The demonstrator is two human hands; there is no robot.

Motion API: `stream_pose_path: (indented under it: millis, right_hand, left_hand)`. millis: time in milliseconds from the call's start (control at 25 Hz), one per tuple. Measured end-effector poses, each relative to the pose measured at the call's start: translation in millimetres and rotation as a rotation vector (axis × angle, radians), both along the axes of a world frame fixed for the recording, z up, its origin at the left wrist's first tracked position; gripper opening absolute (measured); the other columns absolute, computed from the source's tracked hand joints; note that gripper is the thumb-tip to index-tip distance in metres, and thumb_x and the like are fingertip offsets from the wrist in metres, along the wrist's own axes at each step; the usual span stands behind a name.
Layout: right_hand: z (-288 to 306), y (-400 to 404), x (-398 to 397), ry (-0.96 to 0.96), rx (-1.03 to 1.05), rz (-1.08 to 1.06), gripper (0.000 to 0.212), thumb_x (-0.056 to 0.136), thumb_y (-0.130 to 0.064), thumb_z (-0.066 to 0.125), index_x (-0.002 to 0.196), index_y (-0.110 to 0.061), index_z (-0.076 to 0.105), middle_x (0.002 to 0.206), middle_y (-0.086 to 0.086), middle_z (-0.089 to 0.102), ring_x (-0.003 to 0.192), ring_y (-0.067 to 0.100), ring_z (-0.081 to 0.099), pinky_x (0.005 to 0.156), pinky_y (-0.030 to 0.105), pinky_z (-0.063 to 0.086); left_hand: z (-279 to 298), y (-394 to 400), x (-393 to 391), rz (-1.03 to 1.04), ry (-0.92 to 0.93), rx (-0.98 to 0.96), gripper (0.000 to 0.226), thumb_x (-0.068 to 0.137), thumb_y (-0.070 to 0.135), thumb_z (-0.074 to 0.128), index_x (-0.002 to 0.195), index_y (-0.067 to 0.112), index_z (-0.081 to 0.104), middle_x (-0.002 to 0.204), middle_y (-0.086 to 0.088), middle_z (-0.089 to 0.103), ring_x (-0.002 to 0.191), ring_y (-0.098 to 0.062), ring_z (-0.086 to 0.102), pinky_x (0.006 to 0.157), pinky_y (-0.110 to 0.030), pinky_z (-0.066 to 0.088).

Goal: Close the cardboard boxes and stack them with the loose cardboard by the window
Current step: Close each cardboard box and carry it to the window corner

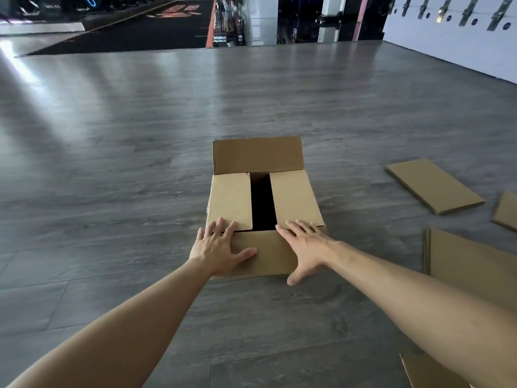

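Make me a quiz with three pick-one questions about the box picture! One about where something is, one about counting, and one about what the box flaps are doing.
1. Where does the cardboard box sit?
A. on a table
B. on the grey floor
C. on a chair

2. How many hands touch the box?
A. none
B. one
C. two

3. How is the far flap of the box?
A. standing up
B. folded flat down
C. torn off

Answers:
1. B, since the box stands right on the floor boards.
2. C, since the left hand and the right hand both lie with spread fingers on the near flap.
3. A, since the far flap rises upright behind the two side flaps, which lie folded in with a dark gap between them.
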State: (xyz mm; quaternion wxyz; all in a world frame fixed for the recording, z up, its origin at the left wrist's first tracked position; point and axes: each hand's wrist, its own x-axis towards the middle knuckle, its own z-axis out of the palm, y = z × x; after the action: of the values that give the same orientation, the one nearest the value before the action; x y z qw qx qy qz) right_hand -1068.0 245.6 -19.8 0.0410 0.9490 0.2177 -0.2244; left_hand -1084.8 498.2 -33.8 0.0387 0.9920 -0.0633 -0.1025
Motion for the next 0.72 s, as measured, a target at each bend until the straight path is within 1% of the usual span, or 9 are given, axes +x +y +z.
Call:
stream_pose_path:
  millis: [80, 120, 200, 280, 360, 440, 560, 640, 720]
  right_hand:
    - [13.3, 2.2, 10.8, 0.066, 0.031, -0.041, 0.138, 0.059, -0.070, 0.078, 0.158, -0.027, -0.009, 0.167, 0.004, -0.001, 0.153, 0.025, 0.002, 0.123, 0.050, 0.011]
    - [21.8, 1.4, 18.1, 0.111, 0.074, -0.065, 0.134, 0.061, -0.067, 0.080, 0.159, -0.027, -0.003, 0.167, 0.002, 0.007, 0.153, 0.023, 0.010, 0.122, 0.047, 0.017]
    - [41.2, -2.9, 33.2, 0.207, 0.202, -0.139, 0.127, 0.063, -0.062, 0.083, 0.159, -0.029, 0.007, 0.165, -0.003, 0.020, 0.149, 0.020, 0.024, 0.119, 0.041, 0.026]
    - [59.9, -6.8, 46.8, 0.230, 0.298, -0.209, 0.126, 0.062, -0.067, 0.082, 0.159, -0.028, 0.011, 0.161, -0.003, 0.029, 0.146, 0.020, 0.032, 0.117, 0.040, 0.030]
    - [74.6, -6.6, 58.9, 0.145, 0.353, -0.275, 0.129, 0.057, -0.079, 0.076, 0.159, -0.026, 0.017, 0.156, -0.001, 0.040, 0.142, 0.022, 0.039, 0.115, 0.043, 0.032]
    - [81.6, -3.7, 71.7, 0.003, 0.388, -0.340, 0.138, 0.045, -0.091, 0.066, 0.157, -0.023, 0.024, 0.155, 0.003, 0.043, 0.140, 0.025, 0.042, 0.113, 0.046, 0.037]
    - [76.3, -0.1, 89.0, -0.241, 0.338, -0.383, 0.154, 0.024, -0.109, 0.039, 0.152, -0.023, 0.036, 0.149, 0.006, 0.050, 0.132, 0.028, 0.050, 0.107, 0.047, 0.043]
    - [64.5, 1.5, 98.7, -0.387, 0.257, -0.363, 0.151, 0.026, -0.113, 0.023, 0.148, -0.025, 0.043, 0.144, 0.004, 0.055, 0.129, 0.027, 0.054, 0.108, 0.051, 0.039]
    - [50.2, 3.0, 110.6, -0.506, 0.205, -0.343, 0.144, 0.037, -0.113, 0.015, 0.145, -0.024, 0.047, 0.142, 0.005, 0.057, 0.131, 0.026, 0.053, 0.112, 0.059, 0.029]
  left_hand:
    - [14.7, -7.8, 7.6, 0.039, -0.027, 0.002, 0.101, 0.072, 0.096, 0.025, 0.150, 0.032, 0.036, 0.156, -0.003, 0.034, 0.147, -0.024, 0.019, 0.121, -0.046, 0.016]
    - [25.3, -11.1, 14.2, 0.069, -0.006, 0.000, 0.104, 0.069, 0.099, 0.022, 0.147, 0.032, 0.043, 0.151, -0.003, 0.040, 0.145, -0.024, 0.023, 0.119, -0.047, 0.021]
    - [48.5, -15.4, 30.6, 0.106, 0.057, 0.002, 0.116, 0.062, 0.103, 0.012, 0.142, 0.030, 0.052, 0.145, -0.006, 0.049, 0.141, -0.028, 0.029, 0.111, -0.050, 0.029]
    - [67.7, -17.4, 45.1, 0.091, 0.082, -0.007, 0.125, 0.056, 0.105, 0.004, 0.141, 0.029, 0.054, 0.143, -0.008, 0.053, 0.139, -0.030, 0.032, 0.105, -0.052, 0.032]
    - [81.5, -15.4, 55.5, 0.076, 0.028, -0.047, 0.127, 0.053, 0.107, 0.003, 0.143, 0.032, 0.052, 0.147, -0.006, 0.051, 0.140, -0.029, 0.032, 0.106, -0.054, 0.031]
    - [88.6, -8.3, 66.4, 0.094, -0.104, -0.082, 0.128, 0.052, 0.108, 0.004, 0.145, 0.033, 0.049, 0.151, -0.001, 0.048, 0.140, -0.027, 0.032, 0.109, -0.054, 0.028]
    - [80.9, -1.2, 79.0, 0.096, -0.297, -0.041, 0.121, 0.059, 0.105, 0.010, 0.145, 0.029, 0.047, 0.149, 0.001, 0.048, 0.138, -0.025, 0.033, 0.111, -0.050, 0.026]
    - [68.1, -1.6, 82.8, 0.097, -0.386, -0.006, 0.112, 0.067, 0.101, 0.016, 0.143, 0.025, 0.048, 0.145, 0.000, 0.049, 0.136, -0.025, 0.033, 0.113, -0.048, 0.024]
    - [55.2, 0.3, 90.5, 0.127, -0.452, -0.022, 0.106, 0.070, 0.098, 0.020, 0.139, 0.024, 0.051, 0.142, 0.000, 0.051, 0.135, -0.025, 0.034, 0.113, -0.047, 0.023]
